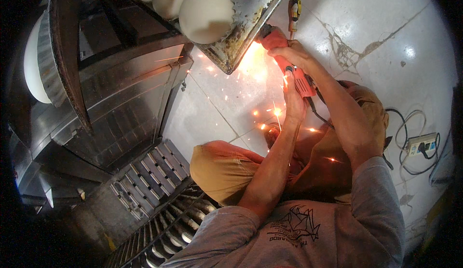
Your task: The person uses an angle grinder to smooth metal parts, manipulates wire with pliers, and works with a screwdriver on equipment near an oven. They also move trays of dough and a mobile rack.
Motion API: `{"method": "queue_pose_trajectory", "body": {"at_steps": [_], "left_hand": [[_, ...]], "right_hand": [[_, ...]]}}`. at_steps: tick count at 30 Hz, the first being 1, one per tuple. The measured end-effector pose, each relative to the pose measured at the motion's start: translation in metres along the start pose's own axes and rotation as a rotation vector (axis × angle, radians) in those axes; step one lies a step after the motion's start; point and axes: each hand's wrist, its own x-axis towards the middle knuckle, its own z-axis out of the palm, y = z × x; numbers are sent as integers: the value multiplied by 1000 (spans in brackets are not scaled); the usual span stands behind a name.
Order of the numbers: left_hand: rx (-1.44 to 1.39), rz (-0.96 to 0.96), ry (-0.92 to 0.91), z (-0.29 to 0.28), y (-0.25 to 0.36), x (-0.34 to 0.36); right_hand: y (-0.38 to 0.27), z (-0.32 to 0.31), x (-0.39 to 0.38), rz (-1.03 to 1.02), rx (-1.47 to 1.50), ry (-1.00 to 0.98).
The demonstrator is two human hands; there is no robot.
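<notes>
My right hand [292,53] grips the upper part of a red angle grinder [301,84], and my left hand [294,96] holds the grinder from the left, lower along it. The grinder's head is beside the underside edge of a scorched metal tray [251,36], where bright sparks [255,65] spray down and toward me. Pale domed items [205,12] in fluted cups sit on the tray. A tool with a yellow-and-black handle [294,10] lies just beyond the grinder.
A dark steel rack with another pale dome [36,60] and steel cabinet fronts [125,118] fill the left. Slatted metal pieces [144,178] and a wire rack [159,229] are at lower left. A power strip [420,145] with looped cables lies right on cracked floor tiles [395,60].
</notes>
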Motion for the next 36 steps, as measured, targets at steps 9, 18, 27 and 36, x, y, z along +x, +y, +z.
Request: {"method": "queue_pose_trajectory", "body": {"at_steps": [9,18,27,36], "left_hand": [[0,25,-33,-6,0,1],[-3,-53,22,-15,-1,6],[9,-50,12,-3,7,1],[5,-33,-4,-6,-2,-1]], "right_hand": [[-7,4,-3,29,-12,2],[6,6,6,18,7,29],[3,6,3,28,-3,60],[2,1,2,-14,-103,-8]]}}
